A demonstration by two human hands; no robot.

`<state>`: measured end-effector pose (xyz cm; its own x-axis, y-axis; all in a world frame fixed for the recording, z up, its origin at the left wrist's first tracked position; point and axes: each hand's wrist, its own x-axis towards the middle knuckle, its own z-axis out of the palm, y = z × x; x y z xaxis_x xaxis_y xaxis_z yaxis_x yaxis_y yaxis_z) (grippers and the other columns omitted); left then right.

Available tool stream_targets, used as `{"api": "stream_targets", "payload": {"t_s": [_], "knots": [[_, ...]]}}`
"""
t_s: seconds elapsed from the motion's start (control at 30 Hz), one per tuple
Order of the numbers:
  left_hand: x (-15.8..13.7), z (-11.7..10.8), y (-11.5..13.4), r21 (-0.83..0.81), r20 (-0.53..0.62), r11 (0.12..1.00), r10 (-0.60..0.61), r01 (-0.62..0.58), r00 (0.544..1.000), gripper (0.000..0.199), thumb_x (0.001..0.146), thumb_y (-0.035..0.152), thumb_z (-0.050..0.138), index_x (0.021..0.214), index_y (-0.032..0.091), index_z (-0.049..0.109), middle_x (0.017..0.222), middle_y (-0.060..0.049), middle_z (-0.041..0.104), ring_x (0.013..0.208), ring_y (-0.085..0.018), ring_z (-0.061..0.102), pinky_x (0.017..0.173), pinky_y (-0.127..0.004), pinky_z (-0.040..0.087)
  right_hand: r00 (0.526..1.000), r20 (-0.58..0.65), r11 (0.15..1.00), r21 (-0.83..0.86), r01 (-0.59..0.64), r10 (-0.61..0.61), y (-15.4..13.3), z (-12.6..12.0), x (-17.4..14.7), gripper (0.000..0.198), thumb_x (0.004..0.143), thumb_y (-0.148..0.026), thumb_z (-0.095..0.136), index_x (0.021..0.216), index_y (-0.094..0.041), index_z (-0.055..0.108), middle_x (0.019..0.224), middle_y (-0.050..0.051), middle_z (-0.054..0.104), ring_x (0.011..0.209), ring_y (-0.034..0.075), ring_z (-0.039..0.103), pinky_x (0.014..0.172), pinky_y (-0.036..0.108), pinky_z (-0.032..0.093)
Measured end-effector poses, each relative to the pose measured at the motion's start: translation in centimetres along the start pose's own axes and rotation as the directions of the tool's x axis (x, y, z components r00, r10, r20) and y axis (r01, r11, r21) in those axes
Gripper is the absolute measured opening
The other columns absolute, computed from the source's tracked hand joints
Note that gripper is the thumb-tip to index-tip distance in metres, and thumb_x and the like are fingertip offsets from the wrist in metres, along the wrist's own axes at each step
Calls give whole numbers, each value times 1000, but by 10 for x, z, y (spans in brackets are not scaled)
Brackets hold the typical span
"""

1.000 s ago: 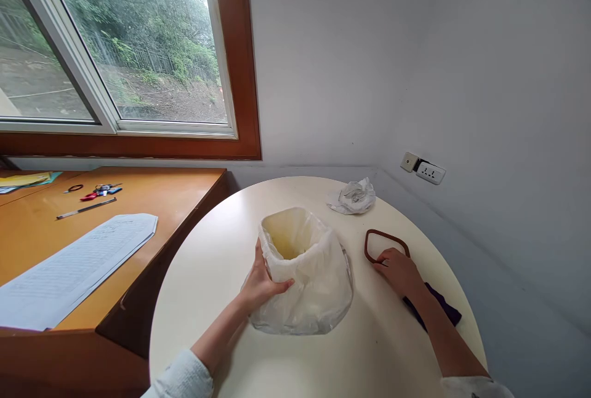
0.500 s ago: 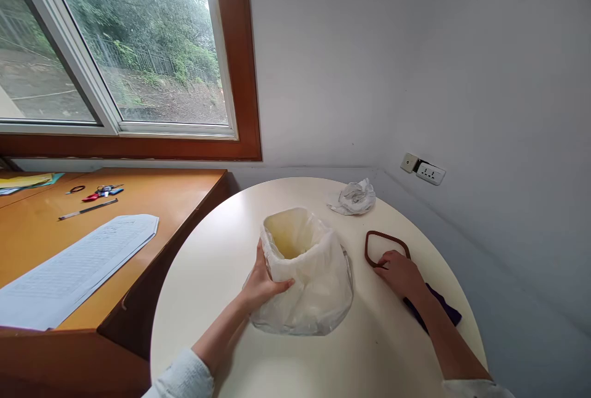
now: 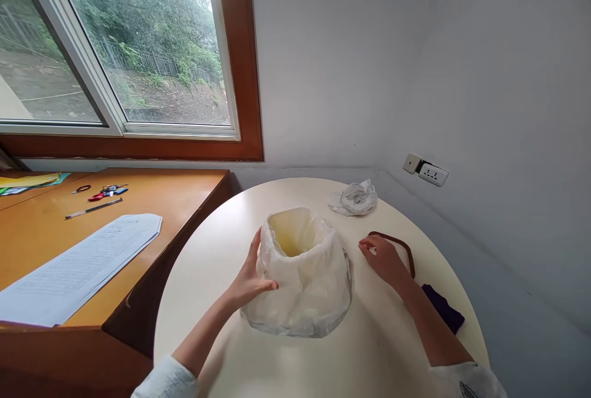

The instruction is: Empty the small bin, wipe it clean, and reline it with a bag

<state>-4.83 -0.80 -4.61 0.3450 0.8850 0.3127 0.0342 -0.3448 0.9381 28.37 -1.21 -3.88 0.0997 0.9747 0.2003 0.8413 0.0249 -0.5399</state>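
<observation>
A bin covered by a translucent white liner stands upright on the round table; the liner is folded over its rim and hangs loosely outside. My left hand is at the bin's left side, thumb and fingers spread wide, the fingers against the liner near the rim. To the right of the bin, my right hand has its fingers curled together at the left side of a brown rounded-square ring. The hand covers the ring's left and near parts. A dark purple cloth-like piece lies beside my right forearm.
Crumpled white plastic lies at the back of the cream round table. An orange-brown desk at left carries papers, a pen and keys. A wall socket is on the right.
My right hand has moved up and left along the ring, uncovering more of its right side. My left hand has shifted slightly left and opened wider against the bin.
</observation>
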Motion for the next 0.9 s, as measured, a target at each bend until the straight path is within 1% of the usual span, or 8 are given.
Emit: {"api": "stream_targets", "payload": {"t_s": [0.1,0.17,0.23,0.33,0.4,0.5,0.63,0.9], "knots": [[2,-13,-3,149,-178,986,-41,68,983,78,74,58,53,138,30,17,147,-7,16,134,-27,18,107,-43,23,995,96,1000,-20,-22,23,-15,12,10,26,85,-29,39,95,-17,60,103,9,61,85,17,58,77,26,42],[5,-23,-9,241,-336,956,-77,165,939,59,81,53,43,132,26,31,139,-10,31,124,-25,36,101,-43,31,988,146,999,-42,-34,40,-21,22,17,27,84,-29,41,100,-15,59,109,11,59,88,17,58,79,26,40],[8,-34,-17,363,-425,882,-130,301,896,56,78,53,44,123,20,42,123,-13,46,103,-25,53,89,-42,42,981,186,997,-66,-38,50,-25,32,22,29,83,-30,45,103,-14,58,110,13,57,93,19,56,80,27,39],[7,-45,-28,548,-388,703,-266,453,883,60,73,57,47,114,13,49,103,-13,54,82,-24,57,76,-39,45,970,235,994,-100,-34,57,-32,41,24,24,81,-28,47,94,-12,59,102,15,58,92,22,56,73,28,39],[4,-48,-33,631,-335,621,-321,464,886,57,71,56,48,107,13,53,95,-13,56,81,-24,57,73,-36,44,966,251,993,-112,-28,55,-36,44,22,18,80,-25,47,83,-13,59,95,14,58,85,21,55,67,27,37],[0,-48,-36,692,-288,570,-345,443,893,36,69,49,50,83,17,57,84,-9,58,79,-25,55,66,-32,40,968,248,995,-98,-23,47,-40,47,19,12,79,-19,46,72,-15,55,86,10,57,79,18,53,65,25,35],[2,-46,-35,667,-284,602,-340,439,897,19,68,38,49,61,20,49,73,-5,56,68,-20,52,60,-28,34,974,223,999,-5,-47,47,-39,48,20,13,77,-18,47,65,-16,52,77,6,57,72,16,51,60,24,33],[18,-49,-15,426,-363,776,-323,464,874,26,72,44,46,62,19,45,59,1,49,55,-14,44,52,-24,29,995,71,936,341,-91,71,-34,43,39,24,76,-38,45,61,-20,43,57,-4,48,56,11,44,53,22,31]]}}
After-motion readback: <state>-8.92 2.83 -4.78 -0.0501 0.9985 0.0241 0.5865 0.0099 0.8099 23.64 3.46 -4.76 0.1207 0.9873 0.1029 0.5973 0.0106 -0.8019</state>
